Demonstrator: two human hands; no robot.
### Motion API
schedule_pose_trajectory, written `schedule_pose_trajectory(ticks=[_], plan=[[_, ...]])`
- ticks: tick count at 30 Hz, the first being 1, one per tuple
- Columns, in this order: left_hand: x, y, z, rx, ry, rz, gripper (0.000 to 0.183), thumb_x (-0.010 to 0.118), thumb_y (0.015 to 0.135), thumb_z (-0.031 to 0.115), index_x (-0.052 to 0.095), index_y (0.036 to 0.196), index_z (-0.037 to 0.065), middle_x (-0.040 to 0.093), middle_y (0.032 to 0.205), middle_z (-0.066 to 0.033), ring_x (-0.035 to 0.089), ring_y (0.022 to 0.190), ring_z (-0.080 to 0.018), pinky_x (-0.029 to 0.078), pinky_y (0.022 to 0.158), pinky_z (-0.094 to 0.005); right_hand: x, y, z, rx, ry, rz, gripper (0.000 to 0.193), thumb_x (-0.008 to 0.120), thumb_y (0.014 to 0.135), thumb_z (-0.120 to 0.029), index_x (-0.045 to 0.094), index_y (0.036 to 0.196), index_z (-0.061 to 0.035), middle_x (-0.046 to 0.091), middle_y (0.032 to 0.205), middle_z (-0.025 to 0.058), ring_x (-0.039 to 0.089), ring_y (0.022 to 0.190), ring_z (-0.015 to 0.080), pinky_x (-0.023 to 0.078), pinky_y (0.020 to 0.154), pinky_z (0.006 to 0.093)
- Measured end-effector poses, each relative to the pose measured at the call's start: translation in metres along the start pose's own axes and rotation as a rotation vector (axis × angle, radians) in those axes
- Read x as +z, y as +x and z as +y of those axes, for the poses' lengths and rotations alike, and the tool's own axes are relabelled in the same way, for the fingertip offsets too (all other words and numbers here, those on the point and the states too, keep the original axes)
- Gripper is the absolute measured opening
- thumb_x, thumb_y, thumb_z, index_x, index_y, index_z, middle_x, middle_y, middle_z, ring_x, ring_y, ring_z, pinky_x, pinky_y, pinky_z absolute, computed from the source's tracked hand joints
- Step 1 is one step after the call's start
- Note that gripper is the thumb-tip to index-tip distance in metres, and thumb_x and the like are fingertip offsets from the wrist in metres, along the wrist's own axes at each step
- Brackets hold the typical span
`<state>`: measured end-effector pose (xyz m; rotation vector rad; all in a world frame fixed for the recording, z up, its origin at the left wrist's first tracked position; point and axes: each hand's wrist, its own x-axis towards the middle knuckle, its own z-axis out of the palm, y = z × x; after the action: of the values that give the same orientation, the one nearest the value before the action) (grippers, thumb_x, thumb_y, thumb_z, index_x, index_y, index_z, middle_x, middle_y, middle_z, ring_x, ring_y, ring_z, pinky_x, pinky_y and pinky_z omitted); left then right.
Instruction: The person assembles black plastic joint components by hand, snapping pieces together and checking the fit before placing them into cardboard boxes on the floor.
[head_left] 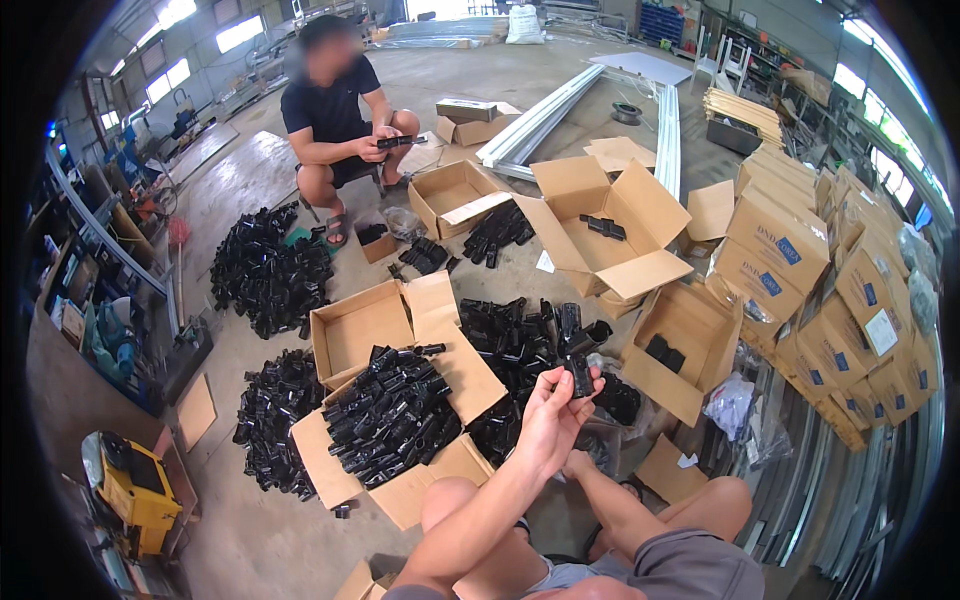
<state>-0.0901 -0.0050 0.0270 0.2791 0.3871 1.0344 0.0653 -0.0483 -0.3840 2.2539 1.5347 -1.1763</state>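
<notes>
Left hand (553,413): pinching black tubular connector (580,375), held up near loose heap of black fittings (497,328). Right hand (580,464): lower, partly hidden; cannot tell if gripping.

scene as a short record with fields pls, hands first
left hand: raised, holding a small black part
right hand: lower, partly hidden behind left wrist; grip unclear
co-worker: low seated or squatting, holding another black part
floor: black part piles, open cardboard boxes
right side: stacked cartons
left side: yellow machine
</notes>
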Motion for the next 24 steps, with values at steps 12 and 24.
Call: schedule_pose_trajectory(ticks=[12, 24], plan=[[0.004, -0.005, 0.007, 0.056, -0.004, 0.006, 0.011, 0.054, 0.103, 0.019, 0.051, 0.11, 0.012, 0.064, 0.118, -0.0147, 0.064, 0.104, -0.0236, 0.049, 0.077, -0.0302, -0.152, -0.163, -0.039, -0.241, 1.819, 0.004, 0.024, 0.051, 0.095, 0.006, 0.064, 0.115, 0.0073, 0.065, 0.11, 0.0128, 0.066, 0.101, 0.0236, 0.055, 0.089, 0.0307], [0.017, 0.0, -0.043, 0.136, 0.19, 0.07, 0.023, 0.059, 0.101, 0.021, 0.043, 0.116, 0.014, 0.064, 0.118, -0.0106, 0.063, 0.105, -0.0184, 0.049, 0.08, -0.0296, -0.32, -0.317, -0.108, -0.658, 1.33, 0.473, 0.04, 0.069, 0.089, -0.003, 0.055, 0.127, 0.0006, 0.071, 0.106, 0.0123, 0.067, 0.091, 0.0117, 0.053, 0.08, 0.0228]])
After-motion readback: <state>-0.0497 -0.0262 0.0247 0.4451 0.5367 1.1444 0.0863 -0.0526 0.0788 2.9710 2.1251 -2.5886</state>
